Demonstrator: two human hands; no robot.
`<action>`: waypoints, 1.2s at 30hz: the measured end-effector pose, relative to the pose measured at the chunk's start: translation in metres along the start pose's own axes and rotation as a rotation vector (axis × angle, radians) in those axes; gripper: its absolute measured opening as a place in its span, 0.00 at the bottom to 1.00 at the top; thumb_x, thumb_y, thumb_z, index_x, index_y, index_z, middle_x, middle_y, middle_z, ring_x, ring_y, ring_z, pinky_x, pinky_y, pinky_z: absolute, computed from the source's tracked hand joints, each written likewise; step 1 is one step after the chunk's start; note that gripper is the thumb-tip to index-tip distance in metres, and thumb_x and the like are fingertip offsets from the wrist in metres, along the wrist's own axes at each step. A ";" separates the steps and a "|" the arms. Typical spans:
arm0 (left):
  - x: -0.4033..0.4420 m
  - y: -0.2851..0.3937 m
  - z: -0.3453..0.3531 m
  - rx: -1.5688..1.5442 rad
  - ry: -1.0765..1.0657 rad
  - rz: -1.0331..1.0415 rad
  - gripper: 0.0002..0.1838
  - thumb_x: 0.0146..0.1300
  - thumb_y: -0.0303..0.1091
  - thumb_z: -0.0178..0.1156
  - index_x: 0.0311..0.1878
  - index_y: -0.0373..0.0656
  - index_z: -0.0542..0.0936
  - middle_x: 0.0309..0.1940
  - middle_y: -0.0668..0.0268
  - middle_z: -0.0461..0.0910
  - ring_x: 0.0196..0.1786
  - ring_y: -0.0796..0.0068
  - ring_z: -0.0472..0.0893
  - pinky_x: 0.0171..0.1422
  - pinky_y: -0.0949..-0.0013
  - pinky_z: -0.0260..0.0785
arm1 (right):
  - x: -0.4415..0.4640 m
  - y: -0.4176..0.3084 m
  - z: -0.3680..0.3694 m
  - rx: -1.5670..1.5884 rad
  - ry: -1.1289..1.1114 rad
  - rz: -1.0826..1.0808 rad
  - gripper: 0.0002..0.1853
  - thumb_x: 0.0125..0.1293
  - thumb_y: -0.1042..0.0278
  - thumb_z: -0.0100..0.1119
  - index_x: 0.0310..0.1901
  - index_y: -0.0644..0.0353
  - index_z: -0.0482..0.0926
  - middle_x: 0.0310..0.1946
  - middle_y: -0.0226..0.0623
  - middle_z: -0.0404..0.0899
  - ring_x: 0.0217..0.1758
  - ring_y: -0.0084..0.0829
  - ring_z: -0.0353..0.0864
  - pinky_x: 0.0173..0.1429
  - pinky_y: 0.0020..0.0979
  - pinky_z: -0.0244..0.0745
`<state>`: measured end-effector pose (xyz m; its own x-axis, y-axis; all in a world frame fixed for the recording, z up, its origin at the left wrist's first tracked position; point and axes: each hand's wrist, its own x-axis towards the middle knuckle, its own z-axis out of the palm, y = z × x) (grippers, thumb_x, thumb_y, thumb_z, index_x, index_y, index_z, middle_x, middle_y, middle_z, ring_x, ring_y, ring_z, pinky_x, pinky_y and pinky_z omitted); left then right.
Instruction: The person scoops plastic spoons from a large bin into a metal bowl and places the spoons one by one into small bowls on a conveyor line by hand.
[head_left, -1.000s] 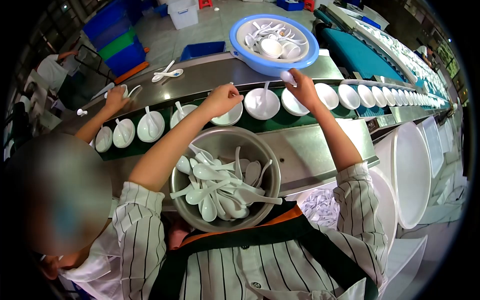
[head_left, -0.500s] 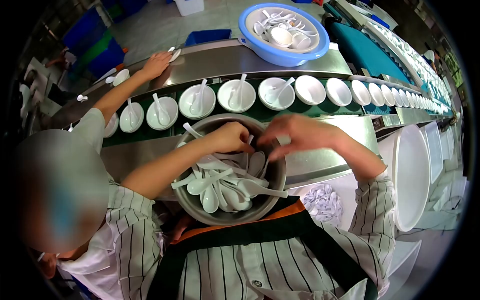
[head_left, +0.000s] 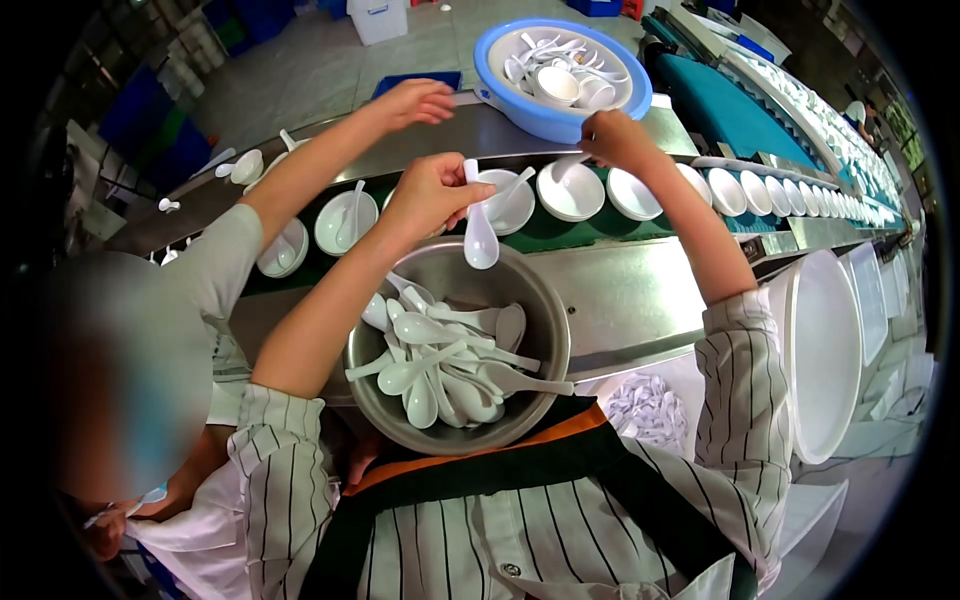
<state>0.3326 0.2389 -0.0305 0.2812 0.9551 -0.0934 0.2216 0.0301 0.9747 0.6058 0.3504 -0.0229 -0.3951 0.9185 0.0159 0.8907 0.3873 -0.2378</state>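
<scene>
My left hand (head_left: 438,195) pinches a white soup spoon (head_left: 481,243) by its handle, its scoop hanging down past the far rim of the metal basin (head_left: 557,345). My right hand (head_left: 620,140) grips the handle of another white spoon (head_left: 570,163), tilted over a white bowl (head_left: 573,200) in the row on the green conveyor belt (head_left: 600,229). Part of that spoon is blurred. Below my hands, the basin holds a pile of white spoons (head_left: 455,385). Bowls to the left, such as one bowl (head_left: 345,222), have a spoon resting inside.
A co-worker's outstretched hand (head_left: 415,103) reaches in from the left, over the steel ledge. On that ledge stands a blue tub (head_left: 490,85) with spoons and small cups. More bowls (head_left: 727,192) line the belt at right. A white tub of spoons (head_left: 648,408) sits below.
Both my hands have risen from the basin, each with a spoon, the left to its far rim, the right to a bowl. The bowls have shifted right. The co-worker's hand has moved right.
</scene>
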 end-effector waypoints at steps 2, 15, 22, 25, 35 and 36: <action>0.008 0.000 0.005 -0.014 0.014 0.028 0.11 0.57 0.35 0.65 0.27 0.43 0.72 0.14 0.73 0.71 0.13 0.87 0.68 0.14 0.82 0.53 | 0.023 0.022 0.037 -0.222 -0.035 -0.075 0.14 0.57 0.57 0.60 0.24 0.60 0.81 0.14 0.35 0.79 0.20 0.33 0.81 0.32 0.33 0.77; 0.030 0.005 0.028 0.142 0.112 0.049 0.20 0.57 0.41 0.65 0.43 0.34 0.75 0.30 0.59 0.80 0.31 0.76 0.79 0.33 0.75 0.70 | -0.011 -0.022 0.054 0.341 0.025 -0.377 0.10 0.56 0.62 0.62 0.33 0.61 0.78 0.24 0.42 0.79 0.28 0.41 0.76 0.36 0.37 0.71; -0.032 -0.006 -0.016 0.506 -0.208 0.151 0.17 0.53 0.37 0.66 0.44 0.39 0.78 0.32 0.63 0.80 0.38 0.74 0.78 0.46 0.70 0.70 | -0.006 0.042 0.118 0.088 0.159 -0.090 0.13 0.56 0.62 0.62 0.40 0.61 0.79 0.32 0.45 0.81 0.37 0.47 0.80 0.43 0.41 0.74; -0.073 -0.011 -0.021 0.879 -0.396 0.082 0.23 0.45 0.37 0.70 0.45 0.41 0.77 0.37 0.62 0.78 0.45 0.65 0.76 0.52 0.64 0.66 | -0.026 -0.014 0.091 0.247 0.252 -0.282 0.15 0.56 0.63 0.63 0.43 0.60 0.78 0.34 0.45 0.81 0.38 0.47 0.80 0.43 0.40 0.75; -0.107 -0.032 -0.002 1.010 -0.539 0.117 0.28 0.39 0.41 0.73 0.42 0.36 0.76 0.37 0.56 0.76 0.48 0.56 0.72 0.57 0.63 0.59 | -0.108 -0.152 0.083 0.074 -0.831 -0.696 0.36 0.51 0.49 0.67 0.57 0.62 0.67 0.33 0.50 0.80 0.37 0.49 0.80 0.45 0.41 0.74; -0.106 -0.037 -0.003 0.967 -0.552 0.109 0.26 0.41 0.41 0.72 0.42 0.36 0.76 0.36 0.55 0.76 0.47 0.56 0.73 0.57 0.62 0.60 | -0.109 -0.152 0.081 0.060 -0.824 -0.666 0.34 0.52 0.49 0.67 0.55 0.61 0.69 0.32 0.49 0.80 0.36 0.48 0.80 0.44 0.40 0.74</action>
<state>0.2916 0.1373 -0.0555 0.6657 0.6700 -0.3285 0.7360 -0.5169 0.4373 0.4953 0.1852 -0.0670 -0.8493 0.1760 -0.4977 0.4352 0.7672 -0.4713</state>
